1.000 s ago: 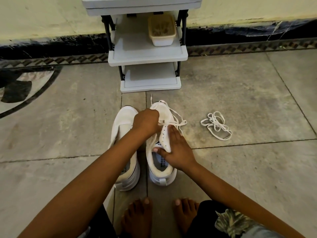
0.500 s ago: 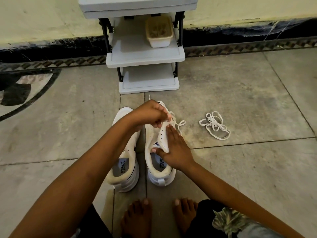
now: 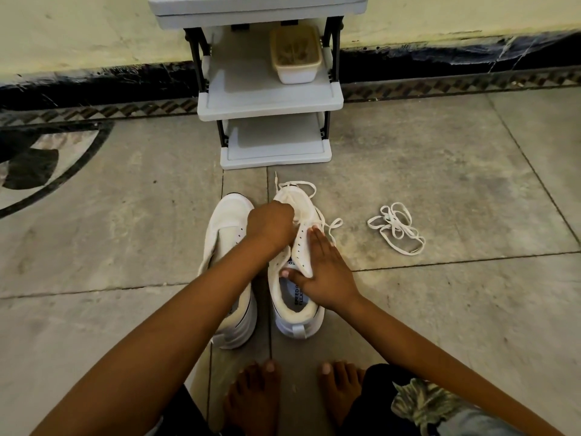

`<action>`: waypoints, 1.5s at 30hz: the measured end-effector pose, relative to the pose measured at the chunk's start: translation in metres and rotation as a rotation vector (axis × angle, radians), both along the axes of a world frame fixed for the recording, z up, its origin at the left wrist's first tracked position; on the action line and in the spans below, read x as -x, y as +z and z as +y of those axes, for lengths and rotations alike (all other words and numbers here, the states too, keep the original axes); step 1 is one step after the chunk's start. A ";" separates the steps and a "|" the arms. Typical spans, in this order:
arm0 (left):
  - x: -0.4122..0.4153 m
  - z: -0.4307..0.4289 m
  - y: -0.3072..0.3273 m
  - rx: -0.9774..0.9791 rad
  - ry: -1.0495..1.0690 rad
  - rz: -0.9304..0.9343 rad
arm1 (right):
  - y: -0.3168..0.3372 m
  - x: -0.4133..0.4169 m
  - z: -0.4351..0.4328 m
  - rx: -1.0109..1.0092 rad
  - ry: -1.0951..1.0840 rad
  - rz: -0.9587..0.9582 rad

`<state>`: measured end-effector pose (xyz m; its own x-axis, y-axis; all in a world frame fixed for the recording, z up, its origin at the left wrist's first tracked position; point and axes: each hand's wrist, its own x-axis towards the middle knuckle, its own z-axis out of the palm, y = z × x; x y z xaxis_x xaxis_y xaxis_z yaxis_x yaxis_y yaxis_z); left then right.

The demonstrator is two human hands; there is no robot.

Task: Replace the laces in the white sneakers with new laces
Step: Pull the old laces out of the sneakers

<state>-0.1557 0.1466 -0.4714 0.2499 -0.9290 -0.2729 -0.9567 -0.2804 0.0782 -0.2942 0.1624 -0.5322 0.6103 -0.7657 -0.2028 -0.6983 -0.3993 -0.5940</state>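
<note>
Sneaker (image 3: 298, 316) sits on the floor (image 3: 456, 309); right hand (image 3: 327, 273) clamps its eyelet flap, thumb inside, fingers (image 3: 318, 242) flat; left hand (image 3: 270, 226), curled round the lace (image 3: 301, 185) near the toe, should pull evenly.

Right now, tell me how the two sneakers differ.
The right sneaker carries a lace looped loose at its toe; the left sneaker shows bare eyelets. The left hand grips that lace and the right hand holds the right sneaker's flap; the left sneaker goes unheld. Both are white, toes toward the shelf rack.
</note>
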 end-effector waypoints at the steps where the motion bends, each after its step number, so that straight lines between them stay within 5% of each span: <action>1: 0.005 -0.001 -0.002 0.024 -0.024 -0.048 | 0.000 0.000 0.001 0.000 0.000 -0.003; 6: 0.002 0.002 0.004 0.045 0.055 0.112 | -0.001 0.000 -0.001 0.012 0.001 -0.003; 10: 0.002 0.016 0.019 0.023 0.246 0.584 | -0.003 -0.001 0.000 0.020 0.013 0.031; 12: 0.011 0.022 0.031 -0.021 0.394 0.968 | -0.001 -0.002 0.001 0.026 0.006 0.034; 14: 0.019 0.022 0.036 0.008 0.412 1.096 | 0.000 -0.003 0.000 0.035 0.000 0.028; 20: -0.006 0.005 0.036 0.405 0.370 0.624 | -0.001 0.001 -0.002 -0.024 -0.010 0.016; 25: -0.018 0.016 0.019 0.145 0.206 0.397 | 0.001 0.007 -0.005 -0.129 0.014 -0.112; 30: -0.014 0.033 0.005 0.038 0.181 0.428 | 0.015 0.021 -0.029 -0.196 -0.290 -0.476; 41: -0.008 0.038 0.004 0.141 0.218 0.415 | 0.011 -0.005 -0.072 0.146 -0.175 0.043; 43: -0.008 0.038 0.003 0.145 0.231 0.444 | 0.017 -0.006 -0.074 0.056 -0.173 -0.032; 45: -0.007 0.039 0.004 0.143 0.240 0.451 | 0.034 -0.009 -0.074 -0.246 -0.223 -0.286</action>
<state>-0.1486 0.1855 -0.4677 0.3467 -0.8961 -0.2771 -0.7295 -0.4433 0.5208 -0.2857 0.0885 -0.4981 0.4933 -0.8354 -0.2424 -0.5449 -0.0796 -0.8347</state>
